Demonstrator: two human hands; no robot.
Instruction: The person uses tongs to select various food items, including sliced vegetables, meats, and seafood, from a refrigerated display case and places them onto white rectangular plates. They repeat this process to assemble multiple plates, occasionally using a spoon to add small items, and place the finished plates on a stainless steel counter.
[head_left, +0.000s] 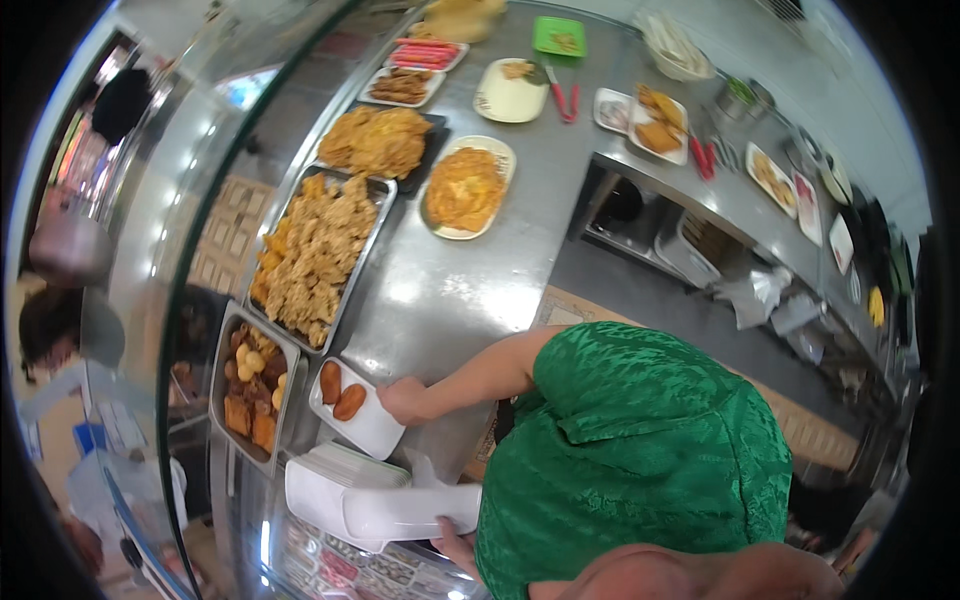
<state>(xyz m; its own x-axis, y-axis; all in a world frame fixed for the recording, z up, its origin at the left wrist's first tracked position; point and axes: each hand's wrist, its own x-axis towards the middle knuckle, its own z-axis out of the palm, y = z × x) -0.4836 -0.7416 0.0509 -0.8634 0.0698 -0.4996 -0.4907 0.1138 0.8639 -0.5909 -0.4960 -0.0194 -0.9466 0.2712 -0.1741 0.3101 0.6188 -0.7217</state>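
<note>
My right hand (405, 401) is closed on the right edge of a white tray (372, 428) that rests on the steel counter. Two brown, oval fried pieces (340, 392) lie at its far-left end. Lower down, my left hand (458, 549) grips the edge of a white foam container (400, 513), its fingers partly hidden. This container overlaps a stack of white foam containers (335, 470). Left of the white tray stands a metal pan (231, 330) of eggs and brown chunks. Above it is a metal tray (368, 262) heaped with golden fried pieces.
A glass partition (178, 300) borders the counter at left, with people beyond. Farther up are a plate (505, 150) holding a flat fried round, a black tray (428, 155) of fried food and red-handled tongs (568, 104). A side counter (735, 205) with plates runs along the right.
</note>
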